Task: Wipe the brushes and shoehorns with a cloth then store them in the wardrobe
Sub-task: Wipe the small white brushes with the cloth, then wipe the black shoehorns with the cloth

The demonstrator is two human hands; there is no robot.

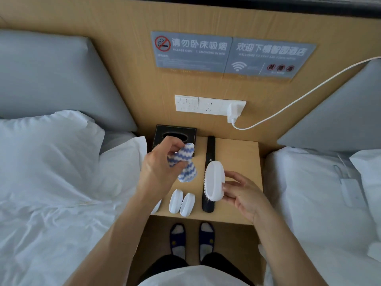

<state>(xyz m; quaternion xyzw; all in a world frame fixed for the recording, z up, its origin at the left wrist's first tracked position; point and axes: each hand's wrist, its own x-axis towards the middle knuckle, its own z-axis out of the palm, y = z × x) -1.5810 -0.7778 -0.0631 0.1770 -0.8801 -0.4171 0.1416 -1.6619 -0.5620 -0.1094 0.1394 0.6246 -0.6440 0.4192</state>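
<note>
A smooth pale-wood worktop [243, 162] stands between two beds with rumpled white sheets. Above it, the left hand [158, 168] has its grip clamped on a fluffy blue-and-white zigzag cloth [185, 164]. The right hand [241, 195] pinches an oval white plastic brush [214, 182], bristles facing left. Two more oval brushes [182, 203] and a long black shoehorn [209, 153] lie on the wood.

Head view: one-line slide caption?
Left hand holds striped cloth, right hand holds white brush above nightstand with black shoehorn.
</note>
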